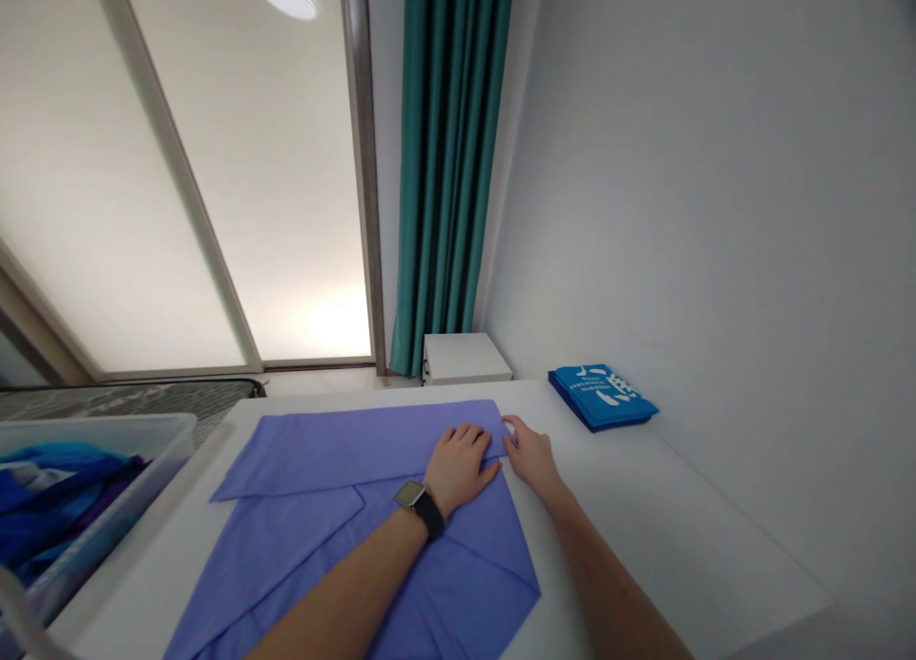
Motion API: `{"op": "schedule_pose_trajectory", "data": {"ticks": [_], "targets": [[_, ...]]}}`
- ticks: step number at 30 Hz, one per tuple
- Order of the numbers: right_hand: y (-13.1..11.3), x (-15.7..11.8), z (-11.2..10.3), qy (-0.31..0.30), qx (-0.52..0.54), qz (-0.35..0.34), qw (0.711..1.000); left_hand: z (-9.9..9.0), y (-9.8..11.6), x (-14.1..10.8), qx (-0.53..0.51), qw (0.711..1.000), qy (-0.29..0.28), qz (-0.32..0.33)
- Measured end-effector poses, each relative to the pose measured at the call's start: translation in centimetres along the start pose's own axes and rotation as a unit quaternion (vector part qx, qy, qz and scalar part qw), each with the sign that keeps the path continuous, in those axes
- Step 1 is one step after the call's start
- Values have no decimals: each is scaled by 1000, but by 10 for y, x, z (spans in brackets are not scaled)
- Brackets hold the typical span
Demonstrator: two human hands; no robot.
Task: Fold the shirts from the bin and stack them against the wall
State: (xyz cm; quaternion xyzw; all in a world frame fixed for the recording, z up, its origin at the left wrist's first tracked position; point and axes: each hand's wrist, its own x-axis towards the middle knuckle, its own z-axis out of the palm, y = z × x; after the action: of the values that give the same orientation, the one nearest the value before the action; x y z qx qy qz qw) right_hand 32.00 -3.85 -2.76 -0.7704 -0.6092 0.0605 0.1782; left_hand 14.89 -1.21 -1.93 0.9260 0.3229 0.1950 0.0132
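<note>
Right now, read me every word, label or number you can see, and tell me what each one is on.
Folded blue cloth: white lettering beside white music-note-like shapes, too small and blurred to read.
Wristwatch: nothing readable on its face.
No other text is visible.

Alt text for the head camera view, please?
Left hand lies on a folded periwinkle cloth on a white table, right hand at its edge. A blue printed stack lies far right, a plastic bin of blue fabric left.
</note>
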Motion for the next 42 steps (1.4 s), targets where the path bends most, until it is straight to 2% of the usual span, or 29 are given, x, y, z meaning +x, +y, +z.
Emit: {"op": "schedule_pose_trajectory", "data": {"ticks": [8,11,13,15,17,19,21,24,28,31,34,37,42], "targets": [[3,-2,-7,-9,-39,40,998,-3,0,0,5,1000,-6,2],[5,-3,-8,3,-58,35,998,-2,0,0,3,1000,-5,2],[5,-2,-7,32,-63,7,997,-1,0,0,2,1000,-4,2],[5,-1,-5,57,-52,-52,996,0,0,1,0,1000,-3,-1],[5,1,0,46,-37,-125,990,1,0,0,-3,1000,0,-5],[8,3,6,9,-37,-161,986,2,0,0,-7,1000,6,-8],[13,4,12,-29,-49,-146,988,1,0,0,-10,1000,10,-9],[22,7,16,-51,-59,-110,991,0,2,-1,-13,1000,10,-12],[28,11,16,-30,-43,-97,994,-3,2,1,-30,999,7,-17],[24,14,17,1,-30,-90,996,-11,-3,6,-67,997,-20,-28],[18,15,19,7,-35,-72,997,-29,-15,10,-85,995,-40,-25],[14,14,19,-2,-46,-58,997,-50,-39,2,-49,998,-39,-20],[14,13,19,-20,-70,-52,996,-74,-99,-44,20,996,-75,-51]]}}
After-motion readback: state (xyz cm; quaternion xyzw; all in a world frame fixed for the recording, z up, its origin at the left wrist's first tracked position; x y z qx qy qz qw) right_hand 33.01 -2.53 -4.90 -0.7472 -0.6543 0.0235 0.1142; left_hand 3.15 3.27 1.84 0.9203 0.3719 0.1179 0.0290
